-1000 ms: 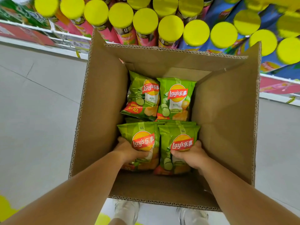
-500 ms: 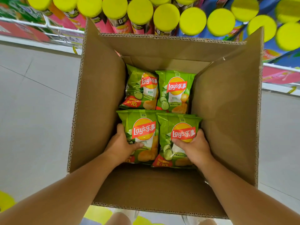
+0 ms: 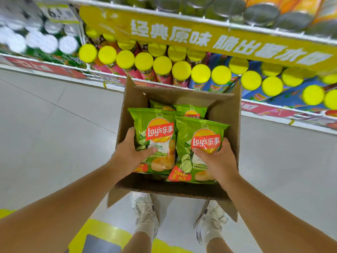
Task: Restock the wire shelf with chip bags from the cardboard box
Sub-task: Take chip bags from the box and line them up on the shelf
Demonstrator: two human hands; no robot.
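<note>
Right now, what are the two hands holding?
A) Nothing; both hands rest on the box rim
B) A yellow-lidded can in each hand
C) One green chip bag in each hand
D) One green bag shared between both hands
C: the left hand grips the left green chip bag and the right hand grips the right green chip bag, both over the open cardboard box.

The left chip bag (image 3: 155, 141) and the right chip bag (image 3: 200, 148) each carry a red band reading "Lay's乐事" over a yellow disc. A red patch (image 3: 179, 177) at each bag's lower left corner shows "10". The yellow shelf-edge banner (image 3: 200, 39) reads "经典原味 脆出", the rest blurred. A price tag (image 3: 58, 13) shows "6.".
</note>
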